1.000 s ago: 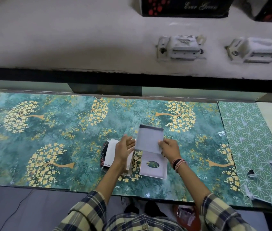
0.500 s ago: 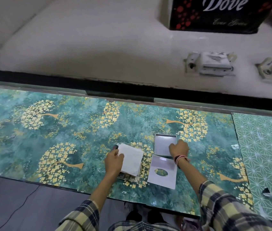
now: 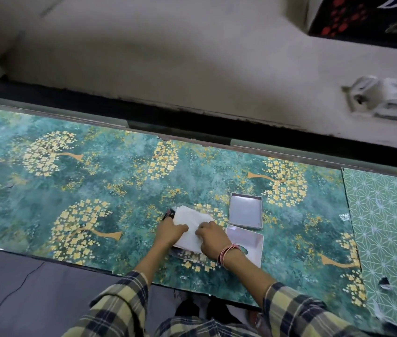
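Hands meet on the white paper (image 3: 190, 221)

A moment ago the right hand (image 3: 210, 237) was at the grey tray (image 3: 246, 210). Now it has let go of the tray and come over to the white paper, next to the left hand (image 3: 170, 233). Both hands have bent fingers on the paper and seem to be holding it, one at each near corner.

The paper lies on the green table (image 3: 70, 186) with gold trees. It sits on top of a dark thing (image 3: 169, 214) and some clear wrap (image 3: 185, 254), just left of the box lid (image 3: 248, 242) with a hole in it. The tray sits open behind the lid.

This likely means the box is ready, and the paper is next to be folded or lifted to go in.

At the top right, a black carton (image 3: 363, 18) with red dots has white letters, but they are cut off and blurry now. Half a second ago they read "Dove" and "Ever Green".
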